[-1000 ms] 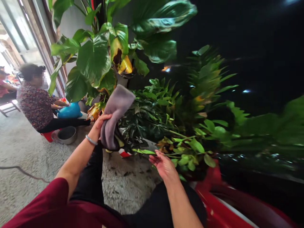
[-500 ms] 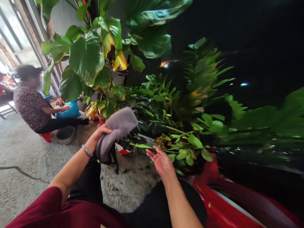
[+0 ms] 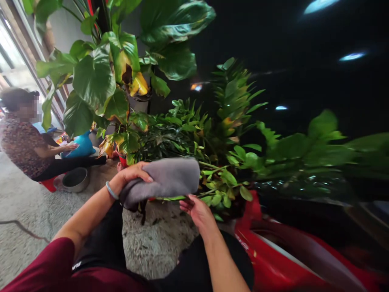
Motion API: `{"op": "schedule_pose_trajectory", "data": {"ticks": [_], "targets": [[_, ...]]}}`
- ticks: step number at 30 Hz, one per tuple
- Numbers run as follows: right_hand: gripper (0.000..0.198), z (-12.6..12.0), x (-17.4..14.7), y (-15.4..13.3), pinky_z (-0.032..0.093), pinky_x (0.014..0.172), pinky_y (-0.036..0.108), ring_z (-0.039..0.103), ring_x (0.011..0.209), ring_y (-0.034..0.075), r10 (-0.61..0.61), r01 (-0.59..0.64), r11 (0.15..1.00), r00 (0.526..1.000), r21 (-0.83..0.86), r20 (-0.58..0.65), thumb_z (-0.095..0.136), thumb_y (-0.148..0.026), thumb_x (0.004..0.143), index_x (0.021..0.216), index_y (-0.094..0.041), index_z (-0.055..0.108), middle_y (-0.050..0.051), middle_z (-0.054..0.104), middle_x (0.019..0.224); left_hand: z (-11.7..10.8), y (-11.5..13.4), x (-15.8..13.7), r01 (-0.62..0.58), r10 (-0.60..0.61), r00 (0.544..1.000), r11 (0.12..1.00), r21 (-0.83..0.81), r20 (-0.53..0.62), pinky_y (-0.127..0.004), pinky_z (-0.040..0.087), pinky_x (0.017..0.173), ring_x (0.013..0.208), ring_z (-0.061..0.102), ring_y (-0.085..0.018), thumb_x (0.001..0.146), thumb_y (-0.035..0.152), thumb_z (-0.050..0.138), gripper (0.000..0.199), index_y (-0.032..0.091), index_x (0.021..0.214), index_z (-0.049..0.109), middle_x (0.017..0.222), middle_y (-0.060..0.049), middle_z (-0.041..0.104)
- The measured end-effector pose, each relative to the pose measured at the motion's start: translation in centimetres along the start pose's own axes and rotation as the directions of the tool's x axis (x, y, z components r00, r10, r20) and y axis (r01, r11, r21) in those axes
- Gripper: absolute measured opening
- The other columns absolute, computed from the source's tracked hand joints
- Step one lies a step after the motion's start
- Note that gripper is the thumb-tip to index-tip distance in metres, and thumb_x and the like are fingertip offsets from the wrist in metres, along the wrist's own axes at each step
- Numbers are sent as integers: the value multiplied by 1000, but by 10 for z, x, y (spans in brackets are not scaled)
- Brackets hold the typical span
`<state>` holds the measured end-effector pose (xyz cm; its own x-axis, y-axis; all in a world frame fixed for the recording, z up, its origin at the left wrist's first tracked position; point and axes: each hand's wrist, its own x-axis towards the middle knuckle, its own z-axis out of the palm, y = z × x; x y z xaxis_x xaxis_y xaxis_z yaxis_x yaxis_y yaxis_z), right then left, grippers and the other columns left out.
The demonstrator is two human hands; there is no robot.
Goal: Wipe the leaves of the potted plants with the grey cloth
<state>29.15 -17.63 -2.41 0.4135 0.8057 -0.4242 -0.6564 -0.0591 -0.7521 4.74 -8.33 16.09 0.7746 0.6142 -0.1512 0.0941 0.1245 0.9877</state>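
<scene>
A grey cloth (image 3: 170,176) is gripped in my left hand (image 3: 133,174), bunched at the wrist end. Its broad flat end reaches right, over a narrow green leaf (image 3: 174,198) that shows just below its lower edge. My right hand (image 3: 197,213) is palm up under the cloth's right end, with bent fingers and the thumb at the end of that leaf. The fingertips seem to pinch it, though the cloth partly covers the spot. Leafy stems (image 3: 226,178) of a low plant spread just beyond my right hand.
A tall broad-leaved plant (image 3: 94,81) rises at the left, near a seated person (image 3: 24,138) and a grey basin (image 3: 75,180). Red plastic bags (image 3: 273,251) stand at my right. Concrete floor (image 3: 158,239) shows between my legs. A dark glossy surface (image 3: 288,52) backs the plants.
My left hand has swung the cloth to the right and down, over the narrow leaf. My right fingers have curled in more, and the view has turned slightly right.
</scene>
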Motion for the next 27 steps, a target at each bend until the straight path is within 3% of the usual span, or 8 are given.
{"op": "schedule_pose_trajectory", "data": {"ticks": [4,6,8,11,13,17,22,27], "targets": [[18,1,-7,-7,56,50,27,68,50,17,-31,32,999,1000,14,-3,70,-13,67,82,-21,65,1,75,69,18,40,49,-288,261,946,949,-130,-192,-31,50,77,79,64,-20,65,27,71,35,16,98,72,88,-4,73],[15,3,-10,-9,56,51,27,68,50,17,-35,35,999,999,21,-10,69,-13,67,79,-21,64,0,73,64,37,36,83,-279,255,940,957,-82,-225,-31,50,75,75,62,-18,65,20,71,29,15,94,72,81,-3,72],[12,4,-11,-10,55,49,27,68,50,17,-26,27,999,999,20,-26,67,-12,67,75,-21,64,0,72,60,52,12,101,-133,139,959,990,42,-245,-31,49,70,68,59,-16,65,14,69,21,18,85,71,73,-1,70],[11,3,-14,-12,53,43,25,67,46,17,-11,12,1000,999,14,-52,66,-11,67,74,-20,66,2,73,61,53,-35,85,0,32,978,988,155,-207,-31,47,62,58,54,-17,52,2,71,17,16,61,69,56,-1,65],[12,-1,-17,-13,52,41,26,65,44,17,-11,12,1000,998,16,-55,67,-12,67,77,-19,67,3,74,64,39,-52,57,93,-77,993,976,198,-85,-30,48,63,63,59,-18,52,8,74,19,17,69,72,65,-1,70],[16,-6,-24,-17,53,43,27,64,44,17,-19,20,1000,999,24,-39,71,-13,66,80,-17,68,4,74,67,10,-21,27,17,-17,1000,1000,-5,-6,-30,50,67,68,63,-19,57,20,76,35,15,91,74,80,-4,74],[12,0,-24,-20,57,52,29,69,52,18,-31,32,999,999,38,-29,70,-14,68,78,-19,66,3,74,66,23,31,75,-303,278,937,948,-96,-214,-29,50,72,71,63,-18,59,25,77,49,11,105,70,87,-7,73],[8,6,-16,-17,54,44,25,68,50,18,-19,20,1000,999,24,-50,67,-15,72,79,-20,66,2,73,63,45,-19,91,-7,31,988,988,157,-152,-29,48,64,65,60,-19,54,15,74,28,14,83,75,69,-3,72]]}}
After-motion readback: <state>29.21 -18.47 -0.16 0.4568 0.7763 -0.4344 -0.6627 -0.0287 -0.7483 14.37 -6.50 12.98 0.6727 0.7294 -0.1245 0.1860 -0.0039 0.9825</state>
